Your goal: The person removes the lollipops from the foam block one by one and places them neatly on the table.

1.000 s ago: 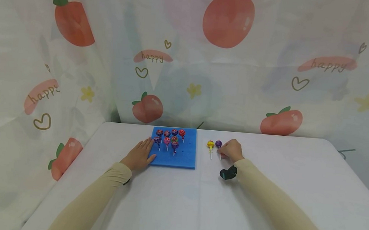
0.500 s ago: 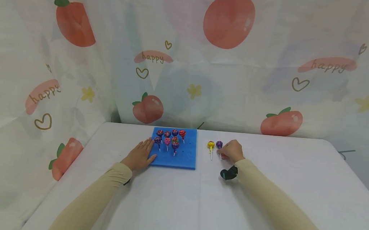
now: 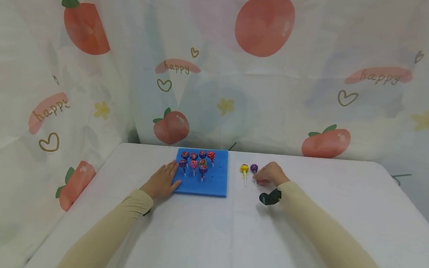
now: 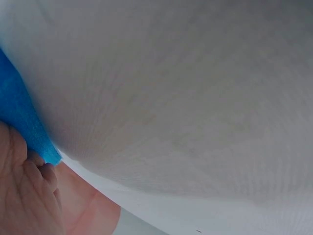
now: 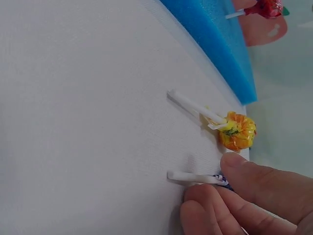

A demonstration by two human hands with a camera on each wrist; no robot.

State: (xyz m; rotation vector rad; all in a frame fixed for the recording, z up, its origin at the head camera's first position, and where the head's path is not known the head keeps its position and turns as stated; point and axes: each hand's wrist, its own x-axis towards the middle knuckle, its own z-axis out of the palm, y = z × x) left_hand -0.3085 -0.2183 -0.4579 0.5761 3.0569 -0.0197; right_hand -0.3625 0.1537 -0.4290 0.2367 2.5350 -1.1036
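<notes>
My left hand (image 3: 160, 181) lies with straight fingers along the left edge of a blue foam board (image 3: 214, 185). Several wrapped lollipops stand upright in that board, a pink one (image 3: 194, 165) and a red one (image 3: 211, 155) among them. To the right of the board, my right hand (image 3: 271, 175) pinches a purple lollipop (image 3: 254, 168) between thumb and fingers. In the right wrist view its white stick (image 5: 193, 177) lies low over the cloth, while the fingers mostly hide the purple wrapper. A yellow lollipop (image 5: 238, 131) lies just beside the thumb.
A white cloth (image 3: 198, 238) covers the table. Behind it hangs a pale curtain (image 3: 277, 109) printed with fruit, hearts and "happy". Another stretch of curtain closes off the left side. A dark wrist device (image 3: 270, 197) sits below the right hand.
My right wrist and forearm have shifted slightly to the right and up, with the fingers staying at the purple lollipop. The left hand and the board have not moved.
</notes>
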